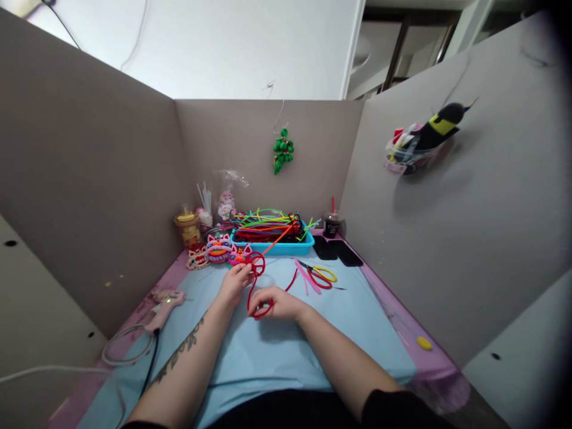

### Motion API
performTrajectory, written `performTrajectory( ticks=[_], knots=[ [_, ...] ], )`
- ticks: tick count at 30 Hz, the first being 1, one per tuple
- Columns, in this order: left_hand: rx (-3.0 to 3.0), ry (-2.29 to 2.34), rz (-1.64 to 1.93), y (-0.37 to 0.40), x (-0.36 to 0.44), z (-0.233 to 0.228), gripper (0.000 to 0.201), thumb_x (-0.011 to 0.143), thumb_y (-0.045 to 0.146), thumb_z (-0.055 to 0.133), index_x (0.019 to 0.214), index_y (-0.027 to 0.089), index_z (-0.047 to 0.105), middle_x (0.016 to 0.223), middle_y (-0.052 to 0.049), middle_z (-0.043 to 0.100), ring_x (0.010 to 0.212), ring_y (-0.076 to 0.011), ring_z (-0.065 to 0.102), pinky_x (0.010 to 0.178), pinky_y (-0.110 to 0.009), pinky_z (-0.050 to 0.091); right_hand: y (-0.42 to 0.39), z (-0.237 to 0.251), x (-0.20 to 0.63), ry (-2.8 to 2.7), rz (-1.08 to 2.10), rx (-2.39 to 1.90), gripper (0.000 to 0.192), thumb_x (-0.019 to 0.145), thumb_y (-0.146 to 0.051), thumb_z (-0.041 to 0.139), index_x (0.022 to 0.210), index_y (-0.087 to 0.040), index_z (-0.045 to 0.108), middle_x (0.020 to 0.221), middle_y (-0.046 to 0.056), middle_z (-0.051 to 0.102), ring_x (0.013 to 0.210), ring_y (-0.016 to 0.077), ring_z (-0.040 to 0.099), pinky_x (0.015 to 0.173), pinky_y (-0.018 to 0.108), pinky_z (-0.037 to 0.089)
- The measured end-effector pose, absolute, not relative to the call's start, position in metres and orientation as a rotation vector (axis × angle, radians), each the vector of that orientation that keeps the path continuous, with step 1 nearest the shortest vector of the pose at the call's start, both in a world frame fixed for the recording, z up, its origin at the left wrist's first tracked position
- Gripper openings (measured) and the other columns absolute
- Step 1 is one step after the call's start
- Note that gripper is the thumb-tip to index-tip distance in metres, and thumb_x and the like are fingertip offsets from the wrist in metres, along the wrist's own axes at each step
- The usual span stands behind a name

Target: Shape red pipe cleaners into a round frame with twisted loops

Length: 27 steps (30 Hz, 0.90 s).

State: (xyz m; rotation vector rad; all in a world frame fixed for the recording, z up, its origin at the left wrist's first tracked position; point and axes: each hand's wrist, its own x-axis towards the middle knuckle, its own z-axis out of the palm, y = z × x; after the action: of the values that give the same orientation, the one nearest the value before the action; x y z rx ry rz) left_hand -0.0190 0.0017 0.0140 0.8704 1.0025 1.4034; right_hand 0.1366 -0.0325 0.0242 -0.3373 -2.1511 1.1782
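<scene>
Above the table (357,316), the left hand (236,279) pinches the looped end of a red fuzzy stem (249,293) and the right hand (277,304) grips its trailing curve; a firm pinch and small, even bends should best preserve the shape.

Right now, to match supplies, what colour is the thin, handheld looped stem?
The looped stem is red; see head view.

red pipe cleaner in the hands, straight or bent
Bent: the red pipe cleaner forms loops at the left hand and curves at the right hand.
</scene>
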Motion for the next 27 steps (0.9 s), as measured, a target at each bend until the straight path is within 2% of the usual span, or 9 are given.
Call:
performTrajectory(
  ticks=[4, 6, 10, 16, 22, 27],
  knots=[
    [0.913, 1.024, 1.377, 0.0, -0.019, 0.015, 0.035, 0.055, 0.039, 0.074, 0.064, 0.015, 0.052, 0.059, 0.001, 0.056, 0.061, -0.0121, 0.056, 0.054, -0.021, 0.038, -0.024, 0.012, 0.135, -2.106, 1.072, -0.477, 0.033, 0.078, -0.013, 0.046, 0.105, -0.023, 0.062, 0.081, 0.0, 0.067, 0.068, 0.0118, 0.062, 0.066, 0.025, 0.051],
    [0.946, 1.031, 1.38, 0.0, -0.019, 0.015, 0.034, 0.056, 0.04, 0.074, 0.064, 0.015, 0.052, 0.058, 0.002, 0.054, 0.059, -0.0106, 0.053, 0.051, -0.02, 0.035, -0.019, 0.007, 0.135, -2.094, 0.882, -0.613, 0.036, 0.075, -0.007, 0.043, 0.099, -0.024, 0.065, 0.079, 0.0, 0.067, 0.066, 0.0116, 0.06, 0.068, 0.026, 0.049],
    [0.981, 1.073, 1.369, -0.001, -0.019, 0.015, 0.031, 0.057, 0.039, 0.073, 0.065, 0.015, 0.056, 0.059, 0.003, 0.051, 0.057, -0.0083, 0.048, 0.05, -0.018, 0.032, -0.01, 0.007, 0.139, -1.845, 0.617, -0.872, 0.024, 0.076, -0.013, 0.046, 0.084, -0.021, 0.067, 0.083, 0.003, 0.066, 0.078, 0.0158, 0.059, 0.073, 0.028, 0.047],
    [1.017, 1.053, 1.264, -0.005, -0.014, 0.016, 0.028, 0.059, 0.038, 0.072, 0.07, 0.016, 0.059, 0.065, 0.002, 0.051, 0.061, -0.0076, 0.048, 0.052, -0.017, 0.033, -0.01, 0.01, 0.138, -1.605, 0.664, -1.01, 0.018, 0.074, -0.026, 0.055, 0.088, -0.02, 0.065, 0.083, 0.003, 0.067, 0.067, 0.0146, 0.056, 0.068, 0.028, 0.046],
    [0.993, 1.008, 1.271, -0.007, -0.011, 0.019, 0.03, 0.056, 0.037, 0.074, 0.067, 0.015, 0.058, 0.06, 0.003, 0.049, 0.055, -0.0064, 0.045, 0.048, -0.017, 0.031, -0.014, 0.008, 0.132, -1.528, 0.62, -1.0, 0.015, 0.073, -0.021, 0.055, 0.084, -0.018, 0.065, 0.077, 0.002, 0.065, 0.063, 0.0129, 0.054, 0.062, 0.025, 0.044],
    [0.909, 0.947, 1.301, -0.006, -0.01, 0.016, 0.029, 0.054, 0.034, 0.077, 0.066, 0.014, 0.059, 0.06, 0.004, 0.049, 0.055, -0.0048, 0.045, 0.047, -0.016, 0.03, -0.012, 0.003, 0.132, -1.592, 0.47, -0.926, 0.02, 0.079, -0.02, 0.05, 0.088, -0.019, 0.068, 0.078, 0.005, 0.062, 0.07, 0.0143, 0.056, 0.066, 0.026, 0.045]
  ],
)
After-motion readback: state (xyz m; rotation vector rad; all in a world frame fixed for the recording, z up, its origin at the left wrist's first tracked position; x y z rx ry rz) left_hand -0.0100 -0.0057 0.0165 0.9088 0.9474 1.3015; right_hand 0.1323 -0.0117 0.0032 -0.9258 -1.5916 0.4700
